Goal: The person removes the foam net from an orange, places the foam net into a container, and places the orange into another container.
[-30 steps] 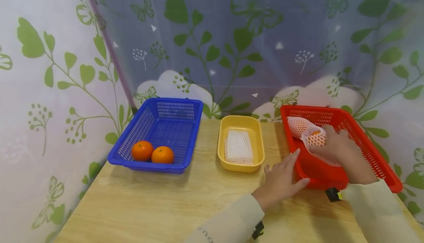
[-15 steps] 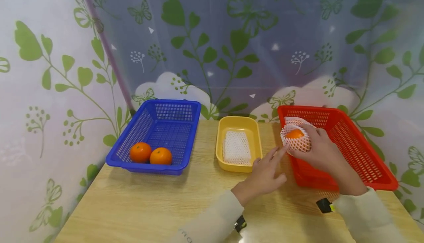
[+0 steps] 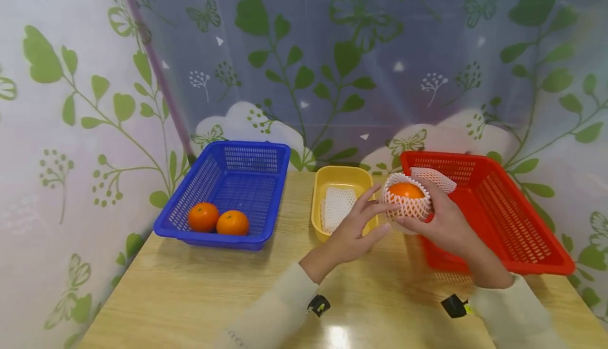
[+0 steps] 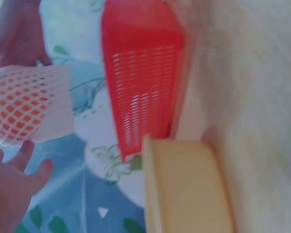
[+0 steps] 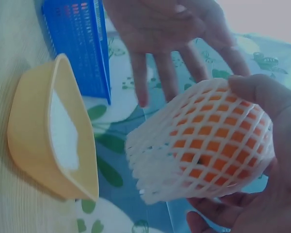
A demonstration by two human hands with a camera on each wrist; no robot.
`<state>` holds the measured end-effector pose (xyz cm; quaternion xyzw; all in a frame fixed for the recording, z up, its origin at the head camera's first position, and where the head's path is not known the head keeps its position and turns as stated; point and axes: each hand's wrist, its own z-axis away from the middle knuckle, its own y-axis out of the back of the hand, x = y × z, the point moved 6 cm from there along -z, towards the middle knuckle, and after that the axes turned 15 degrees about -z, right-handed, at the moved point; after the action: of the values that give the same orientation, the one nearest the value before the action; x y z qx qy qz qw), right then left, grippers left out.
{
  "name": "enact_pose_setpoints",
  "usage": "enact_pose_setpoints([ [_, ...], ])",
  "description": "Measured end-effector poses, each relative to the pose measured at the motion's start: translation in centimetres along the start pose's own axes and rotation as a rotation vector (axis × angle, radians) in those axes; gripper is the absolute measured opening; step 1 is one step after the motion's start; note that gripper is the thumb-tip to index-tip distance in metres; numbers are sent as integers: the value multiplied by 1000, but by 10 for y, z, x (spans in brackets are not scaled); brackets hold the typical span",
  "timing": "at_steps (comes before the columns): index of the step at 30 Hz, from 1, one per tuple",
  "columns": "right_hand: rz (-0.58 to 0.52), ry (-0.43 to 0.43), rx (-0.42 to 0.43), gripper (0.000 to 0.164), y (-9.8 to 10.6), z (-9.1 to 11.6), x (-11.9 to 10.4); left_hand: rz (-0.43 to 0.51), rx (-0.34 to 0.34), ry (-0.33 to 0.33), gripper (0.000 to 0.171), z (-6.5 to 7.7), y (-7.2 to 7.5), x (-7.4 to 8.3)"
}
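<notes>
My right hand (image 3: 448, 225) grips an orange (image 3: 406, 190) wrapped in a white foam net sleeve (image 3: 410, 210), held up by the red basket's left rim. In the right wrist view the net (image 5: 155, 170) hangs loose past the fruit on one end, and thumb and fingers curl around the other. My left hand (image 3: 351, 235) hovers in front of the yellow tray with its fingers spread and fairly straight. Its fingertips reach the near side of the netted orange; whether they touch it I cannot tell. In the left wrist view this hand (image 4: 12, 191) appears below the net.
At left, a blue basket (image 3: 273, 201) holds two bare oranges (image 3: 203, 217). The yellow tray (image 3: 318, 185) holds flat white foam nets (image 3: 338, 206), partly behind my left hand. Inside the red basket (image 3: 522, 217) lies another white net (image 3: 437, 179). A patterned curtain stands behind the wooden table (image 3: 190, 296).
My right hand has lifted the netted orange out of the red basket and carried it left. My left hand has moved left from the red basket's rim to in front of the yellow tray.
</notes>
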<state>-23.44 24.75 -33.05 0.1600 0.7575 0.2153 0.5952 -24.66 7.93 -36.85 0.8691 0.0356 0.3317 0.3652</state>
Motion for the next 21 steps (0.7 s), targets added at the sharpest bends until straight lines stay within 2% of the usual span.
enact_pose_setpoints([
  [3,-63,16,-2,90,-7,-1,-6,9,56,-28,38,0,16,-1],
  [6,-119,37,-2,87,-15,-2,-9,-12,113,-36,46,1,28,-3],
  [9,-160,54,-6,83,-23,-2,-13,1,166,-11,57,3,37,-7],
  [12,-184,71,-15,83,-31,-1,-15,36,201,46,70,7,43,-13],
  [17,-154,118,-33,88,-43,-1,-16,77,183,157,86,14,49,-25],
  [21,-108,145,-35,89,-49,0,-20,67,136,195,93,18,56,-30],
])
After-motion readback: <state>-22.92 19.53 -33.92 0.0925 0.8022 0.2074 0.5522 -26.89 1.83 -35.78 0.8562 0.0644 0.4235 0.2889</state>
